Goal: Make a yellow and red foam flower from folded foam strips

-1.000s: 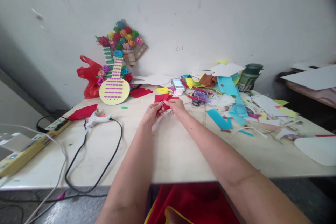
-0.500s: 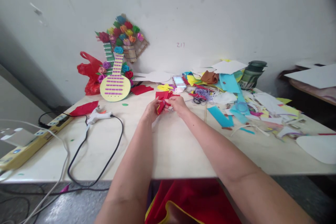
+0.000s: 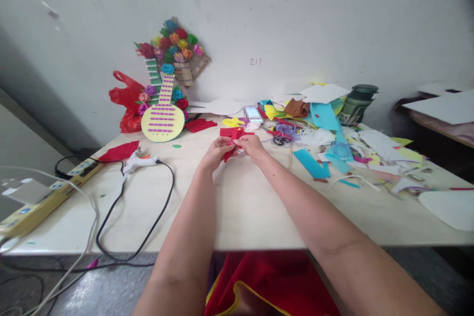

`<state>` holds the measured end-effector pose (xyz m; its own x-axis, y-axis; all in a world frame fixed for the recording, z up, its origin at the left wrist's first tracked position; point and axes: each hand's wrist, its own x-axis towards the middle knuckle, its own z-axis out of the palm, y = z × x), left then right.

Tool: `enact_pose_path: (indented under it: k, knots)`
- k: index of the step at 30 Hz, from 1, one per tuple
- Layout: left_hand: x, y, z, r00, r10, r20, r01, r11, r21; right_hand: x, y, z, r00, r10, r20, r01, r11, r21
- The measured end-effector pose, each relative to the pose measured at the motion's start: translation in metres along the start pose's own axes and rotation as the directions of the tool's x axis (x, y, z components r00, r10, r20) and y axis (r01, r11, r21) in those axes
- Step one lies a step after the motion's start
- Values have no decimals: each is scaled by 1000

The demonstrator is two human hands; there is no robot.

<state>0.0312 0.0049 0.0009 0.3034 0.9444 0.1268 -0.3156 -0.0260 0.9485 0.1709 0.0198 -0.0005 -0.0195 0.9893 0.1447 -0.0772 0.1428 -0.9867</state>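
Over the middle of the table, both hands pinch a piece of red crepe paper [image 3: 230, 132], which looks folded or gathered. My left hand [image 3: 216, 154] has its fingers closed on the paper's left and lower part. From the other side, my right hand [image 3: 252, 147] grips it with thumb and fingers pressed together. The fingertips nearly meet, and they hide the paper's middle. A pointed red end shows below the left fingers. Just behind the hands lie yellow paper scraps [image 3: 232, 122] and another red piece [image 3: 200, 125].
A white glue gun [image 3: 142, 162] with a black cord lies left, near a yellow power strip [image 3: 52, 200]. Behind stand a yellow lute-shaped craft [image 3: 163, 126] and paper flowers [image 3: 177, 42]. Coloured scraps, purple string [image 3: 288, 132] and a green bottle [image 3: 358, 103] crowd the right side.
My left fingers have shifted slightly over the red paper, covering more of its left side. The yellow edge seen at its lower left no longer shows. My right hand has barely moved.
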Motion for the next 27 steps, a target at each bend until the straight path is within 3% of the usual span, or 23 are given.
enact_pose_path:
  k: [6,12,19,27]
  knots:
    - [2,-2,2,997,74,-28,-69,986,153,1,0,-2,999,-12,-49,8,997,-71]
    - [4,-2,4,995,68,-74,-41,948,316,-3,-3,-2,997,-61,-54,51,986,-161]
    - [-2,2,4,999,33,7,-32,996,-80,-11,-14,-1,1000,-12,-1,12,1000,9]
    - [-1,1,0,1000,1,-4,-2,941,-339,-7,-7,0,998,-28,53,32,997,-66]
